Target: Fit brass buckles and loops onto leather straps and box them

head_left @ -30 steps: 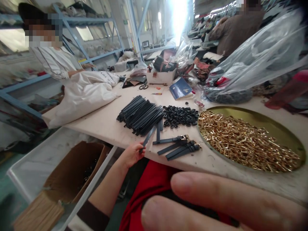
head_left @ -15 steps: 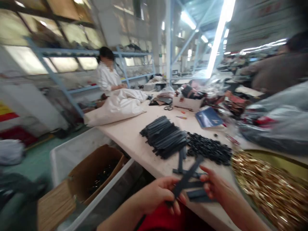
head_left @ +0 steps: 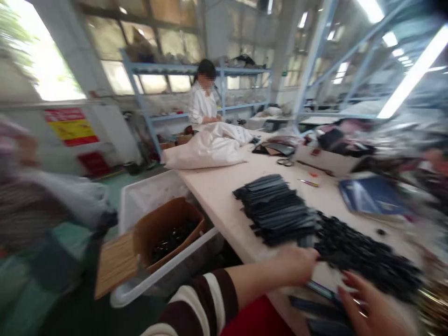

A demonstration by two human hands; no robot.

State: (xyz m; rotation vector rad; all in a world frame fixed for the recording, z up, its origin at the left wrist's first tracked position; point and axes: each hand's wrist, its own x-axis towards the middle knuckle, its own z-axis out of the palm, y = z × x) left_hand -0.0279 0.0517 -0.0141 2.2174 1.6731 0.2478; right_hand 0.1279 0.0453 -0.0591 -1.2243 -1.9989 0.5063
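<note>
My left hand [head_left: 297, 265] reaches over the table beside the near end of a stack of flat black strips [head_left: 276, 205]. Motion smears its fingers, and whether they hold anything is unclear. My right hand [head_left: 376, 303] is low at the right, its fingers pointing toward my left hand; blur hides its grip. A shiny metal ring [head_left: 360, 306] shows at its fingers. Beyond both hands spreads a heap of small black rings [head_left: 364, 252]. Several loose dark strips [head_left: 317, 308] lie on the table below and between my hands.
Golden metal pieces [head_left: 436, 303] sit at the right edge. A blue booklet [head_left: 373, 196], a pen [head_left: 308, 182] and scissors [head_left: 285, 162] lie farther back. Left of the table, a white bin [head_left: 140, 191] holds a cardboard box [head_left: 196, 217]. A person [head_left: 201, 105] stands beyond a white sack [head_left: 210, 149].
The view has swung left, so the table appears farther right. My left hand has moved forward toward the strips and rings. The strip it held before is no longer discernible there.
</note>
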